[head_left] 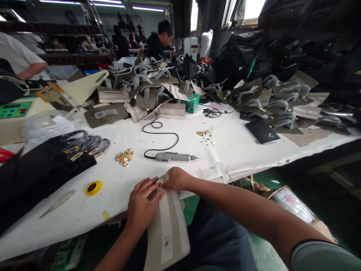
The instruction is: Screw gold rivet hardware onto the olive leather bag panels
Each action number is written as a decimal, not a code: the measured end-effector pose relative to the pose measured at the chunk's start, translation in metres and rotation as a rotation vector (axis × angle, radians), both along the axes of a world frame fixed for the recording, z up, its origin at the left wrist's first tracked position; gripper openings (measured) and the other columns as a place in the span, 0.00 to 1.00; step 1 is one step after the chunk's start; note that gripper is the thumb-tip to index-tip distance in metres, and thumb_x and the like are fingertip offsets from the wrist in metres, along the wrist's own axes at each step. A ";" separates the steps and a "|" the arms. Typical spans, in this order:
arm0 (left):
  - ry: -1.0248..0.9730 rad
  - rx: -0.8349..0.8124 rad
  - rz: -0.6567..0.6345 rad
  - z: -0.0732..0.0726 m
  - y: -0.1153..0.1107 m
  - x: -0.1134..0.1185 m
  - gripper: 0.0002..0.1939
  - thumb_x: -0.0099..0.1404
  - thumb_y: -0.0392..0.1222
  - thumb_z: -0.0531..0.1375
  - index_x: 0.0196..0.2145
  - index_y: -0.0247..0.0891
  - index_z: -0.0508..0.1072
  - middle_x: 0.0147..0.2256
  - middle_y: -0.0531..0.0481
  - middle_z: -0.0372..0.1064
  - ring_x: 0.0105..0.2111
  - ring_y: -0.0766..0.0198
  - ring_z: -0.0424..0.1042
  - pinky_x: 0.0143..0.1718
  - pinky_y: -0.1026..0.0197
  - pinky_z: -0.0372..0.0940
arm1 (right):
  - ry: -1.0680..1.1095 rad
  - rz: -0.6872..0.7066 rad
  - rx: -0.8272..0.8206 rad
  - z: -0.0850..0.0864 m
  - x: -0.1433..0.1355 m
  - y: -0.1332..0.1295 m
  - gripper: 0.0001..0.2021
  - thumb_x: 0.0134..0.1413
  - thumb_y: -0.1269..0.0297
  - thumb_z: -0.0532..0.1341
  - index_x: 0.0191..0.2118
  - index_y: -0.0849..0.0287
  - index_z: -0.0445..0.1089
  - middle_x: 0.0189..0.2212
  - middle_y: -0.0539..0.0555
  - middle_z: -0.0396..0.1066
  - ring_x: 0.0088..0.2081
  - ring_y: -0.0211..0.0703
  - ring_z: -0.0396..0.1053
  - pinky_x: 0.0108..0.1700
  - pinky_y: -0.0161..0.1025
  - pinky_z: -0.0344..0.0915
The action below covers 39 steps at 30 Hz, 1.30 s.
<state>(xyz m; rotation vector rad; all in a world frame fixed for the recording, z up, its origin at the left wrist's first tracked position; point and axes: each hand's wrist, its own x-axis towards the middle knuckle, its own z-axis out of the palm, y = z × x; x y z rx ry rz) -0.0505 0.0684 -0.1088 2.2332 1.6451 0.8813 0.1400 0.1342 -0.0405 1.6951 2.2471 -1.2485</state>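
A beige bag panel (177, 241) slopes from the table's front edge down over my lap. Pale strips run along it, and a small brown spot shows near its lower end. My left hand (143, 201) grips the panel's upper end, thumb and fingers closed on it. At the same end, my right hand (176, 178) is closed on the panel's edge, its fingertips partly hidden. Just beyond my hands, a grey electric screwdriver (176, 157) lies on the white table (126, 195). Gold metal fittings (124, 157) are heaped to its left, and smaller gold pieces (204, 134) lie scattered behind it.
On the left are a yellow tape roll (93, 188), a pointed awl-like tool (60, 202) and black straps (56, 158). Behind stand a green box (192, 103) and piled bag panels (153, 92). A black booklet (261, 131) lies right. Another person (158, 43) sits beyond.
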 end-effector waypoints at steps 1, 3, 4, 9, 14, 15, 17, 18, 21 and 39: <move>0.008 -0.003 -0.005 -0.001 0.000 -0.002 0.12 0.65 0.49 0.65 0.44 0.45 0.83 0.52 0.48 0.80 0.57 0.46 0.72 0.59 0.42 0.68 | 0.002 0.003 -0.009 0.000 0.000 0.001 0.12 0.55 0.59 0.64 0.39 0.61 0.80 0.36 0.57 0.81 0.38 0.47 0.77 0.30 0.32 0.63; 0.026 -0.019 -0.013 -0.002 0.001 -0.004 0.14 0.66 0.50 0.64 0.45 0.45 0.83 0.52 0.48 0.80 0.58 0.46 0.71 0.60 0.42 0.68 | 0.011 0.006 -0.035 -0.001 -0.001 0.003 0.11 0.55 0.60 0.64 0.35 0.62 0.80 0.30 0.56 0.80 0.32 0.46 0.77 0.28 0.33 0.63; 0.034 -0.028 -0.014 -0.002 0.002 -0.004 0.14 0.65 0.51 0.64 0.45 0.45 0.83 0.52 0.48 0.80 0.58 0.46 0.71 0.59 0.42 0.68 | 0.018 0.004 -0.047 -0.001 -0.001 0.003 0.11 0.55 0.60 0.63 0.33 0.62 0.80 0.27 0.56 0.79 0.29 0.45 0.76 0.27 0.33 0.63; 0.055 -0.068 -0.012 0.002 0.005 -0.003 0.14 0.64 0.51 0.65 0.45 0.46 0.83 0.51 0.49 0.80 0.58 0.44 0.70 0.59 0.39 0.68 | 0.072 -0.091 0.078 -0.002 0.012 -0.006 0.17 0.53 0.53 0.68 0.43 0.58 0.80 0.37 0.55 0.81 0.38 0.48 0.78 0.35 0.35 0.68; 0.042 -0.073 -0.031 0.004 0.011 -0.005 0.11 0.62 0.52 0.67 0.41 0.49 0.83 0.49 0.52 0.81 0.56 0.44 0.71 0.58 0.38 0.67 | 0.319 -0.458 0.392 -0.011 0.102 -0.004 0.13 0.60 0.53 0.62 0.41 0.55 0.79 0.33 0.51 0.80 0.33 0.42 0.77 0.36 0.35 0.69; 0.039 -0.065 -0.038 0.003 0.011 -0.006 0.11 0.62 0.52 0.67 0.41 0.49 0.83 0.48 0.52 0.81 0.56 0.45 0.71 0.57 0.39 0.67 | 0.333 -0.574 0.459 -0.015 0.128 0.003 0.13 0.60 0.53 0.62 0.40 0.56 0.79 0.33 0.52 0.80 0.32 0.41 0.76 0.36 0.35 0.69; 0.031 -0.047 -0.047 0.003 0.013 -0.007 0.10 0.61 0.51 0.67 0.40 0.50 0.83 0.48 0.52 0.82 0.55 0.45 0.71 0.57 0.41 0.68 | 0.275 -0.750 0.513 -0.025 0.177 0.019 0.15 0.60 0.53 0.61 0.42 0.57 0.79 0.34 0.54 0.80 0.31 0.41 0.76 0.33 0.35 0.69; 0.028 -0.040 -0.047 0.002 0.013 -0.007 0.10 0.61 0.52 0.67 0.40 0.50 0.83 0.48 0.52 0.82 0.55 0.45 0.71 0.57 0.41 0.67 | 0.239 -0.788 0.516 -0.030 0.198 0.029 0.17 0.59 0.54 0.60 0.44 0.59 0.79 0.32 0.54 0.79 0.29 0.41 0.75 0.32 0.36 0.68; 0.029 -0.045 -0.040 0.001 0.012 -0.007 0.11 0.61 0.53 0.67 0.40 0.50 0.83 0.49 0.53 0.81 0.55 0.46 0.71 0.57 0.42 0.67 | 0.143 -0.811 0.504 -0.048 0.239 0.054 0.19 0.57 0.54 0.60 0.47 0.59 0.79 0.29 0.53 0.78 0.26 0.40 0.71 0.30 0.36 0.66; 0.054 -0.050 -0.013 0.000 0.009 -0.005 0.13 0.62 0.55 0.65 0.41 0.50 0.83 0.49 0.53 0.81 0.56 0.44 0.70 0.57 0.39 0.65 | -0.115 -0.729 0.339 -0.050 0.247 0.092 0.10 0.55 0.61 0.64 0.36 0.61 0.79 0.20 0.51 0.72 0.25 0.37 0.66 0.30 0.34 0.59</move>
